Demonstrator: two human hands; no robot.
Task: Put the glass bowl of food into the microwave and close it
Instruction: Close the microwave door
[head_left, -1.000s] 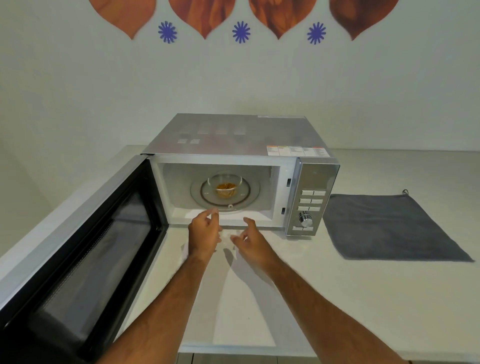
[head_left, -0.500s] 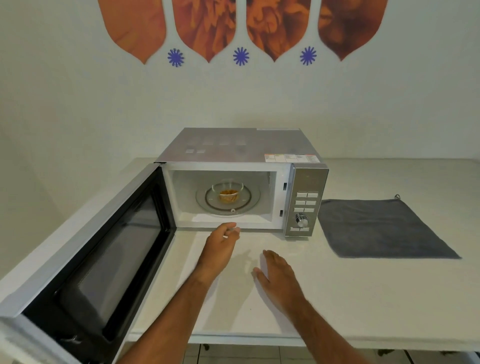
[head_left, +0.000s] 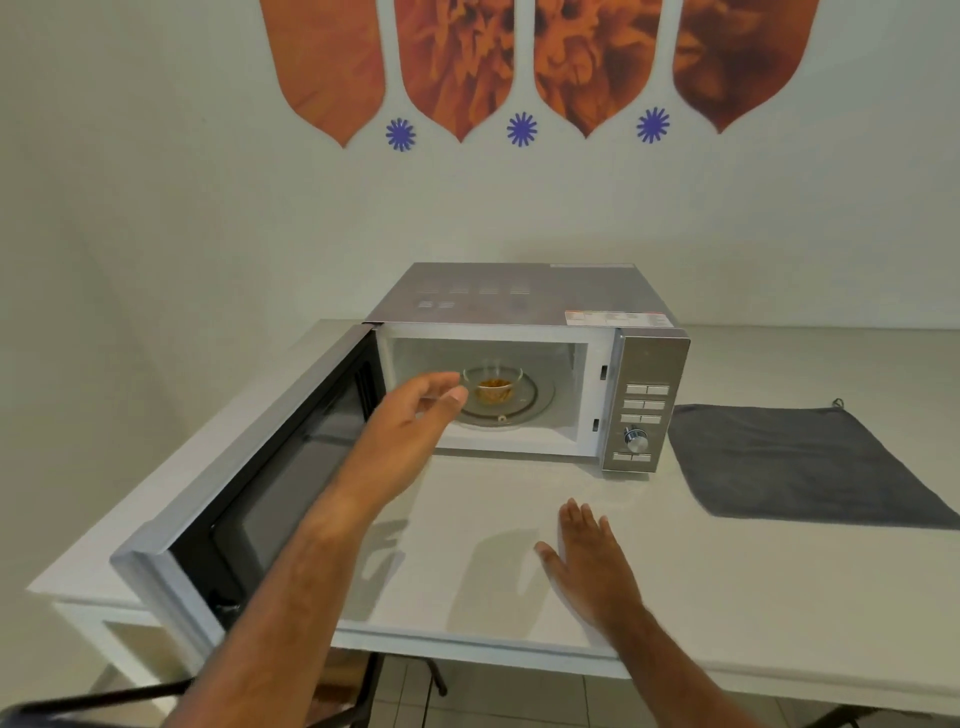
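**Operator:** Where is the bowl?

**Manual:** The glass bowl (head_left: 492, 387) sits on the turntable inside the microwave (head_left: 524, 364). It is fragile and slippery, so leave it alone.

**Operator:** And the hands?

**Manual:** Your left hand (head_left: 410, 421) is released, fingers spread, near the opening. Your right hand (head_left: 589, 558) lies flat on the worktop (head_left: 727, 582). Take the door (head_left: 260, 478) by its stiff near edge. It should swing lightly.

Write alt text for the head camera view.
A glass bowl of food sits inside the microwave, whose door hangs wide open. The empty left hand is raised; the right hand lies flat on the white table.
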